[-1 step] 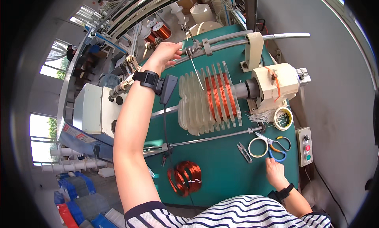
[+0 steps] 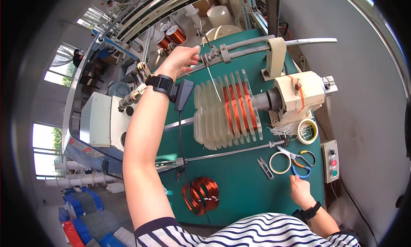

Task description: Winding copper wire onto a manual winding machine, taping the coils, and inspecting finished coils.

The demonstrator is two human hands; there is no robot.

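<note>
My left hand reaches to the wire guide on the rail, its fingers curled together beside it; whatever they pinch is too small to make out. A thin white tube slants from the guide to the winding former, a row of translucent plates. Copper wire fills several slots on the former's right side. My right hand rests closed on the green table, just below the blue handle of the scissors; its fingertips are mostly hidden.
Snips, a tape roll, another roll and white ties lie at the right. A copper coil bundle sits near the front. A button box stands at the right edge, a winding head behind.
</note>
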